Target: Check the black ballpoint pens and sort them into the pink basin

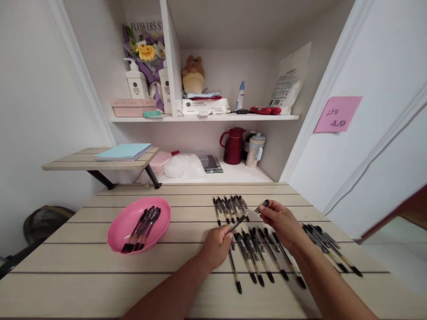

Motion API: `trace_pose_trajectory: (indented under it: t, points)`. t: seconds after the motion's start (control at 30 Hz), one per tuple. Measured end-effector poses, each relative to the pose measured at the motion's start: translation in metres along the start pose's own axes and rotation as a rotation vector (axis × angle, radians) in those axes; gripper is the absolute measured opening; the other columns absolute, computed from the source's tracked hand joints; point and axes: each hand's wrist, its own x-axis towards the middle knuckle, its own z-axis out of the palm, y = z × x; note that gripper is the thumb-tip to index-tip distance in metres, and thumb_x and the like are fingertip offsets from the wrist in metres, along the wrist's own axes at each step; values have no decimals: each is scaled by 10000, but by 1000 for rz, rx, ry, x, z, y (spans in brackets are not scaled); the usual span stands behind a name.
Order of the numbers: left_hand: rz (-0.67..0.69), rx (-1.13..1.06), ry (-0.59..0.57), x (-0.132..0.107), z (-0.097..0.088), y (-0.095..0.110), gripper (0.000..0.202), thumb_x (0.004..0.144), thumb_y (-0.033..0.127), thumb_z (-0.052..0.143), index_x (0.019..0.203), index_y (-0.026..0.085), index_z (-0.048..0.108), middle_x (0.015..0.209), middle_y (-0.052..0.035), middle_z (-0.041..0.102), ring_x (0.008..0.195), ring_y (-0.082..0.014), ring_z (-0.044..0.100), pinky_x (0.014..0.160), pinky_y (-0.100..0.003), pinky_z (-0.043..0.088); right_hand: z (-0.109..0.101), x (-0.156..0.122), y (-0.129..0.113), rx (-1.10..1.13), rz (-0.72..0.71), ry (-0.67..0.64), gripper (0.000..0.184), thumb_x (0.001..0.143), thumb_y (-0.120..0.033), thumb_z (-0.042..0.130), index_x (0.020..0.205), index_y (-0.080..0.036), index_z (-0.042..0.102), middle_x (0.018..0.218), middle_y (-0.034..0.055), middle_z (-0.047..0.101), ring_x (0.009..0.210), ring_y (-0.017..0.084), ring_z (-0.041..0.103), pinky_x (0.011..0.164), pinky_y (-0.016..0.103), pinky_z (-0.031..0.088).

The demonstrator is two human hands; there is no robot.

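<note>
My left hand [217, 245] is closed around a black pen [239, 222] whose bare tip points up and to the right. My right hand [282, 221] pinches a small pen cap [263, 206] just beyond that tip. Both hands hover over a row of several black pens [258, 255] lying on the wooden table [83, 275]. Another small group of pens [229, 208] lies further back. More pens [328, 249] lie to the right of my right forearm. A pink bowl [123, 222] at the left holds several pens.
A low wooden riser [83, 161] with a blue folder [123, 151] stands at the back left. Behind the table, shelves hold a red jug [232, 145], a cup, bottles, a plush toy and boxes. A pink note [336, 114] sticks on the right wall.
</note>
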Motion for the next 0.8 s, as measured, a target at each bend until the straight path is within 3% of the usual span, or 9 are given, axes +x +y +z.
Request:
trace_pose_trajectory:
  t: [0.07, 0.17, 0.43, 0.8]
  points:
    - [32, 46, -11, -1, -1, 1, 287, 805, 268, 375, 861, 138, 625, 581, 19, 478, 569, -112, 410, 562, -206, 329, 7, -18, 0, 229, -10, 33, 237, 611, -377, 690, 721, -221, 550, 595, -33, 523, 520, 102, 471, 487, 243, 359]
    - [65, 97, -19, -1, -1, 2, 282, 806, 261, 372, 865, 142, 621, 636, 8, 512, 608, -116, 440, 581, -203, 336, 15, -28, 2, 343, -34, 81, 290, 608, -371, 703, 835, -235, 584, 620, -36, 517, 529, 100, 462, 495, 243, 364]
    - [97, 154, -54, -1, -2, 3, 299, 825, 277, 351, 869, 139, 613, 652, 1, 514, 613, -117, 445, 577, -208, 336, 15, -23, 7, 298, -48, 92, 316, 609, -392, 700, 851, -210, 608, 605, -28, 517, 542, 108, 466, 502, 247, 359]
    - [144, 194, -67, 0, -1, -2, 272, 823, 272, 355, 827, 152, 599, 651, 1, 524, 606, -119, 443, 581, -217, 336, 32, -32, 13, 240, 11, -123, 270, 625, -368, 688, 794, -179, 595, 588, -51, 512, 495, 72, 427, 475, 211, 317]
